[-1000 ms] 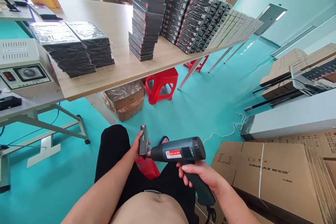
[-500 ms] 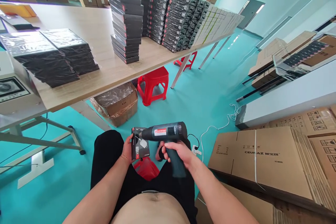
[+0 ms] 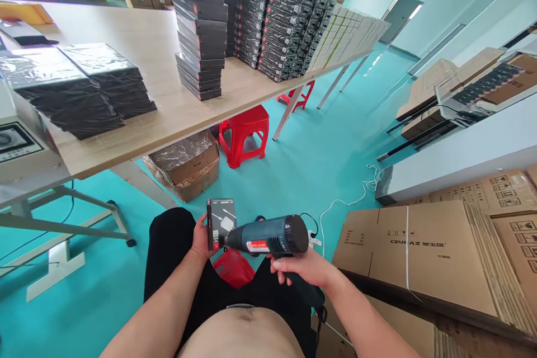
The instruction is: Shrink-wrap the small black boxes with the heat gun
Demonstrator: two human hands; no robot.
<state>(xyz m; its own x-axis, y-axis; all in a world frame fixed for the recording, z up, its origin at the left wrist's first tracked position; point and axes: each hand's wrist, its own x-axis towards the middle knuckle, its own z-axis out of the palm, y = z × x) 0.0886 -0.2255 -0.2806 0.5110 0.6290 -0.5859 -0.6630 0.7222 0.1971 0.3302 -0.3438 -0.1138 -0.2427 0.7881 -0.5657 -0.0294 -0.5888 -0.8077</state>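
My left hand (image 3: 202, 238) grips a small black box (image 3: 223, 215) by its left side, above my lap. The box front carries a picture of a white charger and cables. In my right hand (image 3: 300, 268) is a dark heat gun (image 3: 268, 235), my fingers wrapped around its handle. The gun's nozzle points left at the lower right part of the box, touching or very close; I cannot tell which. Part of the box's lower edge is hidden behind the nozzle. Below the box, a red stool seat (image 3: 234, 269) shows between my legs.
A wooden table (image 3: 163, 142) ahead carries film-wrapped black boxes (image 3: 75, 89) and a tall box stack (image 3: 205, 28). Under it are a red stool (image 3: 245, 131) and an open carton (image 3: 184, 165). Flat cartons (image 3: 403, 257) stand at right; a white cable (image 3: 335, 204) crosses the floor.
The heat gun has moved down and slightly right, its handle swinging rightward. Its nozzle has shifted from the box's upper part to its lower part. The box has risen slightly and moved left.
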